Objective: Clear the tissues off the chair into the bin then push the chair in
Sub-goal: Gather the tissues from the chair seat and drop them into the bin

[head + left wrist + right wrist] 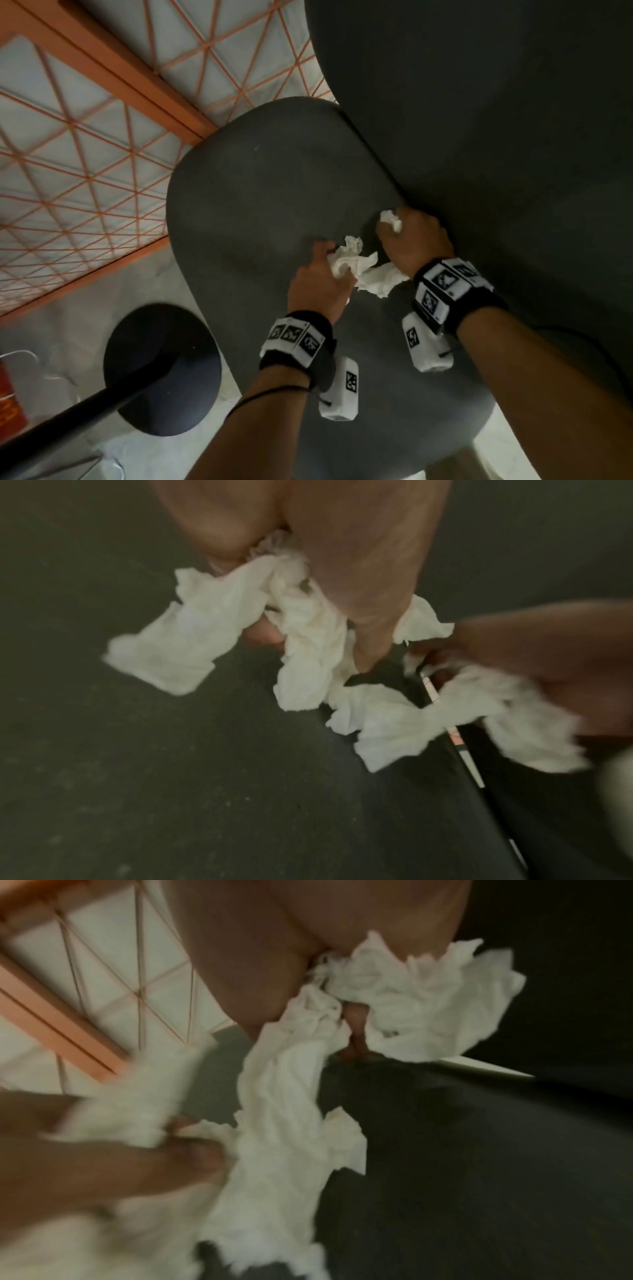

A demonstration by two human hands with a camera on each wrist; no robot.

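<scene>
Both hands gather crumpled white paper tissues [356, 270] at the dark grey padded chair seat [260, 192]'s 3 o'clock edge: left hand [318, 284] and right hand [414, 240] fingers curl round wads, probably bunching them for one trip to the bin.

An orange metal frame [113, 73] with a triangle-patterned wire grid [68, 192] stands over pale floor [51, 342]. A black round base [161, 370] with its pole [78, 414] rests on that floor.

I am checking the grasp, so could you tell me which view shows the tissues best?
The left wrist view: the tissues spread sharply below the left hand. The head view shows them small between both hands; the right wrist view blurs them.
</scene>
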